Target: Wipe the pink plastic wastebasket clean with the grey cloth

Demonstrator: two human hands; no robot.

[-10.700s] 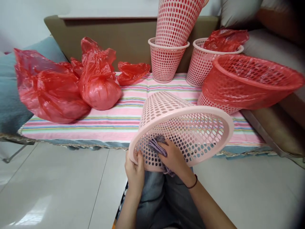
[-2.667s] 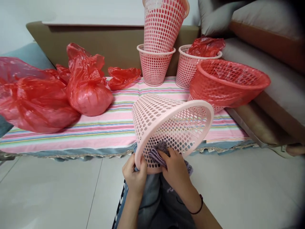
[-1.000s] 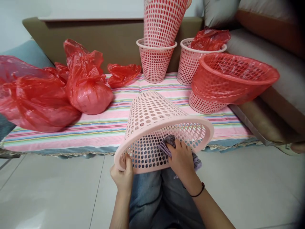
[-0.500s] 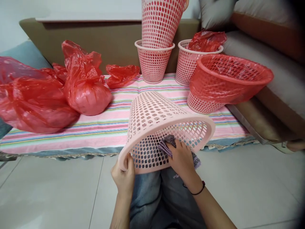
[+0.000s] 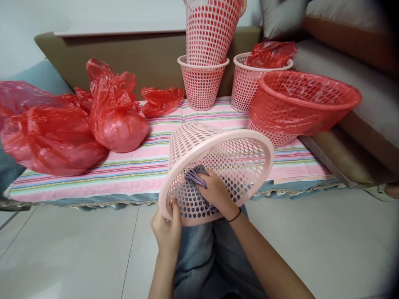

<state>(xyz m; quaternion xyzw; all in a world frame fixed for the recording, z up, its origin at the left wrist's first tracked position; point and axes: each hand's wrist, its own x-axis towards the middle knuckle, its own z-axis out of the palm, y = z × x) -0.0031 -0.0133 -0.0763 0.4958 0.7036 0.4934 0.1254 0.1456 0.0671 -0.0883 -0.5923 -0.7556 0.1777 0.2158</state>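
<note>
A pale pink plastic basket [image 5: 193, 143] with holes in its wall lies tilted over my knees, its wide mouth turned toward me. My left hand [image 5: 168, 226] grips the near left of its rim, thumb inside and the other fingers hidden beneath. Inside the basket, my right hand [image 5: 216, 193] is closed on a grey and purple cloth [image 5: 196, 176], which touches the inner wall. Part of the cloth hangs below the palm.
Knotted red plastic bags [image 5: 118, 128] stand on the striped cover [image 5: 134, 166] at left. Stacked pink baskets [image 5: 202, 85] are at the back. On the right, a basket lined with a red bag [image 5: 299, 99] leans by grey cushions [image 5: 339, 70].
My right hand has moved deeper into the basket and to the left with the cloth. The basket's mouth has tipped up more toward me; my left hand keeps its hold.
</note>
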